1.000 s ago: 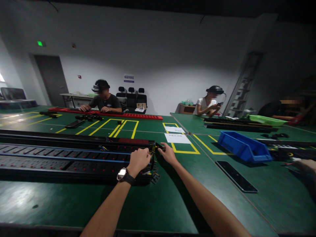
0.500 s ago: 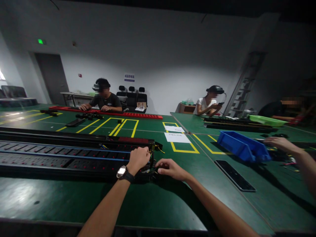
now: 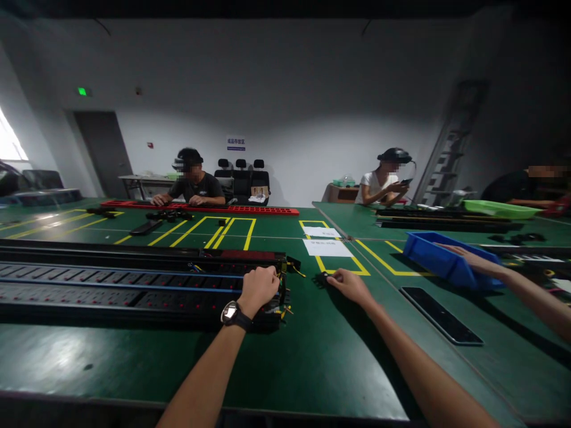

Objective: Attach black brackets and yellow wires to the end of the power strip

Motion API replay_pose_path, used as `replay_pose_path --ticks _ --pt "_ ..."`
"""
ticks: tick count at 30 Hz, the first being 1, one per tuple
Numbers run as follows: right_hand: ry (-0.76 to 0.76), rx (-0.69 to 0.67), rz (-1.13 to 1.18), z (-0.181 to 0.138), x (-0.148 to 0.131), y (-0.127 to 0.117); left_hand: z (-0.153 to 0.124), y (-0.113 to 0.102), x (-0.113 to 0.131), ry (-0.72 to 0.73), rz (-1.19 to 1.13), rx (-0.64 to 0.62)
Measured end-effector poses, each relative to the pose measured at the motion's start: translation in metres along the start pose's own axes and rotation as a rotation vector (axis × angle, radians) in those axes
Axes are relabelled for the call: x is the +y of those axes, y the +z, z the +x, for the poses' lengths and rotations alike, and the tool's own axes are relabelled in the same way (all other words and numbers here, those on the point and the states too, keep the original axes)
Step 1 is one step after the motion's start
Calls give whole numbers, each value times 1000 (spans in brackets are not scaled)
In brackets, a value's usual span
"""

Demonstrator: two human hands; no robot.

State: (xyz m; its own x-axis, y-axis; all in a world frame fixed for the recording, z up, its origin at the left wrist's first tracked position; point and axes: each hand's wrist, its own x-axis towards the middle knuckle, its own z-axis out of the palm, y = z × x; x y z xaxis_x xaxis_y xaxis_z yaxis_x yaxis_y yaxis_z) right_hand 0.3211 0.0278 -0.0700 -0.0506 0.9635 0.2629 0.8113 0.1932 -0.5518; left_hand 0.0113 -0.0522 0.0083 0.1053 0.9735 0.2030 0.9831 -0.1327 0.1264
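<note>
While the left hand (image 3: 261, 288) closes around the power strip (image 3: 134, 286) at its right end, the right hand (image 3: 353, 285) pinches a small black part (image 3: 322, 278) just beside that end. It looks like light, hard plastic, so a fingertip grip should suffice.

Black power strip (image 3: 134, 286); small black part (image 3: 321, 277)

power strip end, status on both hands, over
Left hand closed over power strip end. Right hand touching small black part on green table. Co-worker's hand at blue bin, well apart.
</note>
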Motion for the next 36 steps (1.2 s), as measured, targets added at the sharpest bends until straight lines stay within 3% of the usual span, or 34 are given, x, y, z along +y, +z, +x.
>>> replay_pose_path --ticks 4,8,11,14,19,24,30,36 --pt "127 12 -282 0 9 0 -1 -1 2 -5 13 -10" --pt "169 -11 -399 -5 -5 -2 0 -1 3 -17 13 -12" --pt "110 75 -376 -9 -21 -6 1 0 2 -6 9 -5" --pt "-55 158 -206 -17 -45 -8 2 2 -1 14 11 0" --pt "-504 -185 298 -46 -95 0 4 5 -2 12 9 29" --pt "-663 -412 394 -68 -121 8 3 5 0 -9 4 18" --pt "-608 -401 383 -69 -119 17 3 4 0 -15 9 15" --pt "-674 -397 353 -70 -121 23 3 1 2 -25 11 -2"
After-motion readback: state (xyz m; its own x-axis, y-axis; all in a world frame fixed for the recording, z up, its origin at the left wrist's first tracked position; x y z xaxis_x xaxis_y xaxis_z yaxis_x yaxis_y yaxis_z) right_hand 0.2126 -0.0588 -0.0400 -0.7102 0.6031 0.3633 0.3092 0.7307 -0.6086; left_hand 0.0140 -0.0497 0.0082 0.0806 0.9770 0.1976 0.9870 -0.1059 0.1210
